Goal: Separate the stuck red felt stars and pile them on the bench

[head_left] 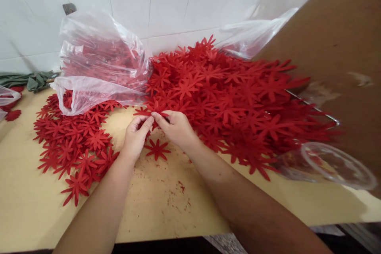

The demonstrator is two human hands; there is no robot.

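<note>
**Hands pinching red flower cutout at pile edge**

Forearms come in from the near edge of the surface [166, 206], which is tan w/ red crumbs scattered on it; bare room here betw. the arms and to the near left corner. Left hand [135, 135] and right hand [177, 127] meet just past center, fingertips together. Fingers [145, 124] of both are clamped on one red flower cutout [149, 112], held just above the surface; its petals stick out left and up from the pinch. A single loose flower [157, 149] lies flat right under the hands, apart from the rest.

Left of the hands: flat spread of flowers [74, 143], one layer mostly. Right and beyond: big heaped pile [232, 95], touching the right hand's knuckles. Clear plastic cup [330, 164] on its side at the pile's near right, close to the surface edge. Farther back left, clear plastic bag [98, 63] w/ more red pieces, mouth open toward the spread. Brown cardboard [342, 47] walls off the right side. White tiled wall [178, 0] closes the back.
</note>
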